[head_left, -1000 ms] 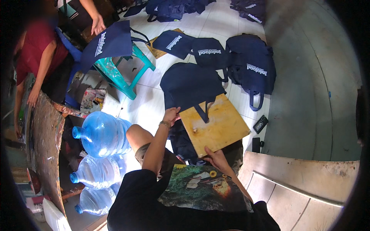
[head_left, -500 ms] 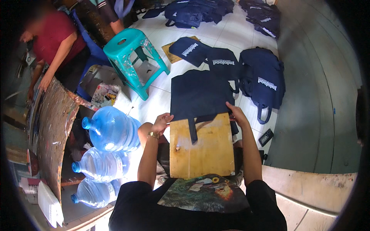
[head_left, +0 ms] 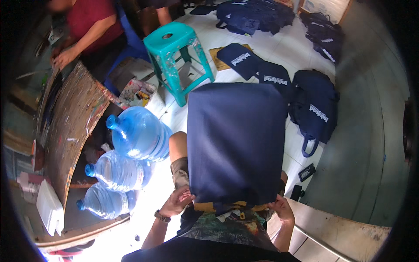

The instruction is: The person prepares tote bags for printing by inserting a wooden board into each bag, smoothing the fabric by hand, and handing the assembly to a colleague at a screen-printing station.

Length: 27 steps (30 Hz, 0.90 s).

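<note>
A navy fabric tote bag (head_left: 235, 139) covers nearly all of a flat yellowish wooden board (head_left: 203, 206), whose near edge shows below the bag's opening. The bag lies smooth over the board in front of my body. With fingers closed, my left hand (head_left: 178, 201) pinches the bag's near left corner; a watch sits on that wrist. At the near right corner, my right hand (head_left: 283, 209) grips the bag's edge between thumb and fingers. The bag's handles cannot be made out.
Large blue water bottles (head_left: 142, 133) stand at left beside a paint-stained board (head_left: 78, 126). A green stool (head_left: 174, 41) is ahead. More navy bags (head_left: 315, 102) lie on the tiled floor, near a phone-like black object (head_left: 307, 172). Someone in a red shirt (head_left: 94, 19) works at far left.
The bag has been drawn toward me over the board, covering nearly all of it. Both hands have come nearer my body with the bag's edge. The view has shifted a little.
</note>
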### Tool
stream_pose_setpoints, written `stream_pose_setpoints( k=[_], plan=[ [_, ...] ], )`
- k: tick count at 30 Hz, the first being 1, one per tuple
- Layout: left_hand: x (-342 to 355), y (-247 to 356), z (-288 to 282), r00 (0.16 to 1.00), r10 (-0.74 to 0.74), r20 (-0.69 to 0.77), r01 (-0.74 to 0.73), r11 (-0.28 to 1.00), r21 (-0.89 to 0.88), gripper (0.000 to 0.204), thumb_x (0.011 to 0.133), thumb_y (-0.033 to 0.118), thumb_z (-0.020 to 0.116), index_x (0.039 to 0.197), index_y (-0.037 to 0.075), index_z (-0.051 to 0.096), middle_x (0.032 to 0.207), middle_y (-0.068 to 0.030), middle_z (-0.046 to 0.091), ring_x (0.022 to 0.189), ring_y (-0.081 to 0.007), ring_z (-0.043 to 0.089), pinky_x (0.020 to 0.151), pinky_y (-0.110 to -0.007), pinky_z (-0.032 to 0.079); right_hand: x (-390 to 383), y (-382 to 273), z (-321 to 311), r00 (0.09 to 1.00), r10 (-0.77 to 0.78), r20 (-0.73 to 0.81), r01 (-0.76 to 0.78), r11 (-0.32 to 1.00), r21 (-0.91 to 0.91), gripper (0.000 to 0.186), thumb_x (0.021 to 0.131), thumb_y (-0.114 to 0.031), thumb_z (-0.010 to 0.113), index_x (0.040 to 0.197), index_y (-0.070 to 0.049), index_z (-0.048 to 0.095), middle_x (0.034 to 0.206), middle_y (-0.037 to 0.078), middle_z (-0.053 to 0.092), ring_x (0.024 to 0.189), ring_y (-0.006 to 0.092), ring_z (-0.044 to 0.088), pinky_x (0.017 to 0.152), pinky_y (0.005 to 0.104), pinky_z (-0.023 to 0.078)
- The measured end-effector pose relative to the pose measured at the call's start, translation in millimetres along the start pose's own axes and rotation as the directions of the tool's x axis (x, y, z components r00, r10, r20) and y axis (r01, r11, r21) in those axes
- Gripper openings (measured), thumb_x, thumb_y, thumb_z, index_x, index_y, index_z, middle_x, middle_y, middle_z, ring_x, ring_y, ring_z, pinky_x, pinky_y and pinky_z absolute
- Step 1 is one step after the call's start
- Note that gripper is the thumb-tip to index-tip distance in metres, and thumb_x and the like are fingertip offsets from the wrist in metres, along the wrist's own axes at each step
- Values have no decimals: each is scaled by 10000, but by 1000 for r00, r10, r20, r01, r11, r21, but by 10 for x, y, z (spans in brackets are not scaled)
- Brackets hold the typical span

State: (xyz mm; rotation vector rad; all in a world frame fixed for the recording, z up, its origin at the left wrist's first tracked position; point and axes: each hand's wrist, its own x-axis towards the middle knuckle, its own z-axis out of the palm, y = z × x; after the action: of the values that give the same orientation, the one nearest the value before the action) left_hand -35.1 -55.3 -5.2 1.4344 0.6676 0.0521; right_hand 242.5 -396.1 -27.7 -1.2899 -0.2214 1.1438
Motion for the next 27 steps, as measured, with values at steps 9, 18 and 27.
stream_pose_setpoints(
  k=[9, 18, 27],
  plan=[
    [-620, 1050, -402, 731, 401, -553, -421, 902, 98, 138, 958, -5, 510, 1092, -5, 538, 938, -30, 612, 851, -86, 542, 786, -246, 426, 1425, -1365, 1620, 806, -462, 370, 429, 887, 172, 594, 778, -72, 533, 1335, 104, 425, 1297, 138, 547, 1211, 238, 509, 1056, 334, 346],
    [-1451, 1431, -523, 76, 544, -836, -639, 670, 378, 764, 933, 258, 523, 1524, 41, 90, 1408, -200, 408, 1309, -265, 407, 1094, -376, 296, 1900, -1733, 3732, 760, -565, 322, 574, 815, 75, 207, 975, -146, 558, 1112, 7, 571, 914, -14, 575, 806, 52, 484, 741, 193, 383],
    [-2071, 1229, -1108, -13, 623, -782, -114, 776, 620, 824, 702, 443, 828, 1300, -32, 517, 1062, -105, 597, 919, -164, 587, 773, -288, 489, 1827, -1912, 4780, 659, -330, 676, 581, 794, -179, 378, 964, -180, 539, 1255, 56, 486, 926, 59, 587, 799, 119, 558, 755, 275, 490]
  ],
)
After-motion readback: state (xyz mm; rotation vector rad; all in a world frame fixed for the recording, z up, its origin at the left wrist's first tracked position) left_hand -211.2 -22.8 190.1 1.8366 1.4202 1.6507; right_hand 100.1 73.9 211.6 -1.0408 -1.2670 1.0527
